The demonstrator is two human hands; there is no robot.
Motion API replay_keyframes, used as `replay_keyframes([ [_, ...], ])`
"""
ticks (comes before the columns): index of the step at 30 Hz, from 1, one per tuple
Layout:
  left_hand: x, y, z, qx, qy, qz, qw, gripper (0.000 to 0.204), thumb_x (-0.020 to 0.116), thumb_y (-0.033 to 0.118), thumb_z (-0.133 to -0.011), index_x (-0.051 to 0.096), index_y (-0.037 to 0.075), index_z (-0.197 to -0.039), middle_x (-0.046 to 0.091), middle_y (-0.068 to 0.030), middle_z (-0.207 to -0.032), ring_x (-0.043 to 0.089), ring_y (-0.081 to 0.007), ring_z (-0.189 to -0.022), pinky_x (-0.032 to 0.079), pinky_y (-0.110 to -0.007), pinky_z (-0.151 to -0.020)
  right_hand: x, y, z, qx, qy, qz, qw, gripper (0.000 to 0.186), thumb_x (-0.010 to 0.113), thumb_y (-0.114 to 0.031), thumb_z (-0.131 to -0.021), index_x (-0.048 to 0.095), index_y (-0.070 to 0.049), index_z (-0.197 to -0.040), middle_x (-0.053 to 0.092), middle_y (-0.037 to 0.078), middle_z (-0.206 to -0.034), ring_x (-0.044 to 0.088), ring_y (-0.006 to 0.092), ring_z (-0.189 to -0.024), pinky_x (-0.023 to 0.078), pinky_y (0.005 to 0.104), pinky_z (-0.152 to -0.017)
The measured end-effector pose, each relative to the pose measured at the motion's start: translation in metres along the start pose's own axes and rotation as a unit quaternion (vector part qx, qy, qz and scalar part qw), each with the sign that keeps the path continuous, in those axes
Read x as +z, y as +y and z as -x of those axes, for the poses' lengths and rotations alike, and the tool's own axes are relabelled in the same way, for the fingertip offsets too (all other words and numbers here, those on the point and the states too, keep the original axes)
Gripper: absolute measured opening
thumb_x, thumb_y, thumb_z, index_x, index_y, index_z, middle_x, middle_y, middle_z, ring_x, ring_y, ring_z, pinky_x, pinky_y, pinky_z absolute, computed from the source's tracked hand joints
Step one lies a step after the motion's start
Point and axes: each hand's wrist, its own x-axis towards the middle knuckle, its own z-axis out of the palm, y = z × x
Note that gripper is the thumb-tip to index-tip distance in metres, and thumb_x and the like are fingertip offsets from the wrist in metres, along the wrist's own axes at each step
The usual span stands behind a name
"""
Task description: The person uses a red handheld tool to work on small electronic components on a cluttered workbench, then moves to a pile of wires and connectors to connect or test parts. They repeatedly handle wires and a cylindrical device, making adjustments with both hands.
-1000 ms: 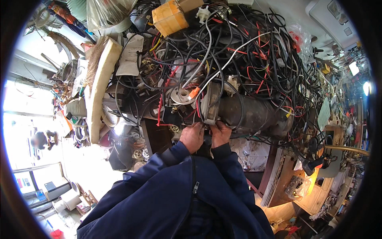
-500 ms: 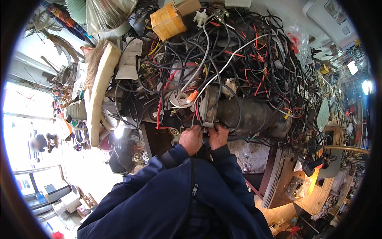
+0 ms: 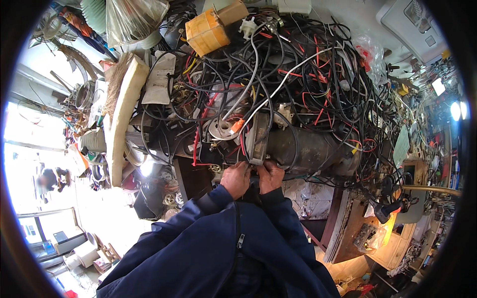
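Observation:
My left hand [image 3: 237, 180] has its fingers curled together at the lower front of a worn metal bracket [image 3: 257, 140], just below some grey and red wires. My right hand [image 3: 270, 175] is closed beside it, fingertips at the bracket's bottom edge and under the dark metal cylinder [image 3: 312, 150]. Whatever both hands grip is too small or hidden to make out. Behind them lie a white round part [image 3: 222, 130], an orange connector [image 3: 237, 126] and a dense tangle of black, red and white cables [image 3: 309, 69].
A yellow box [image 3: 206, 32] sits atop the pile, a long cream foam piece [image 3: 124, 124] at left. A brass tube [image 3: 432, 190] and wooden boards [image 3: 355, 228] are at right. Cluttered parts line both sides; bright windows [image 3: 35, 121] are at far left.
The bench and pile sit slightly lower and further left in the picture. My hands stay at the bracket's lower edge, shifted with it, with only slight movement of the fingers.

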Motion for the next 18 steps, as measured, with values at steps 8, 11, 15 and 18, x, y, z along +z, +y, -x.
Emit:
replay_keyframes([
  [8,0.005,-0.003,0.0,0.007,0.009,-0.027,1.0,0.013,0.058,0.009,-0.088,0.062,-0.003,-0.088,0.063,-0.0208,-0.085,0.061,-0.0412,-0.079,0.05,-0.047,-0.068,-0.003,-0.015,0.003,-0.001,-0.015,0.025,1.0,0.016,0.063,-0.004,-0.078,0.068,0.004,-0.091,0.067,0.017,-0.083,0.066,0.0228,-0.075,0.05,0.0316,-0.07],
  [11,0.006,-0.004,0.001,-0.018,-0.003,-0.027,0.999,0.015,0.056,0.013,-0.089,0.059,-0.001,-0.089,0.063,-0.0224,-0.086,0.061,-0.0434,-0.077,0.049,-0.05,-0.068,0.003,-0.003,-0.003,-0.05,0.001,0.004,0.999,0.01,0.061,-0.004,-0.081,0.065,0.005,-0.082,0.061,0.009,-0.068,0.056,0.0119,-0.063,0.044,0.0292,-0.059],
  [15,0.005,-0.002,0.001,-0.008,0.012,-0.016,1.0,0.016,0.056,0.015,-0.089,0.058,0.0,-0.089,0.063,-0.0234,-0.086,0.061,-0.0445,-0.077,0.049,-0.052,-0.068,0.0,-0.021,0.004,-0.074,0.015,0.05,0.996,0.012,0.061,-0.004,-0.08,0.066,0.005,-0.087,0.064,0.013,-0.072,0.06,0.0176,-0.065,0.047,0.031,-0.063],
  [18,0.009,-0.006,0.0,-0.01,0.016,-0.019,1.0,0.015,0.056,0.015,-0.089,0.058,0.0,-0.09,0.063,-0.0236,-0.086,0.061,-0.0444,-0.077,0.049,-0.052,-0.069,0.003,-0.006,-0.006,-0.077,-0.008,0.038,0.996,0.014,0.06,-0.004,-0.08,0.066,0.005,-0.089,0.064,0.014,-0.073,0.061,0.0197,-0.065,0.047,0.032,-0.063],
])
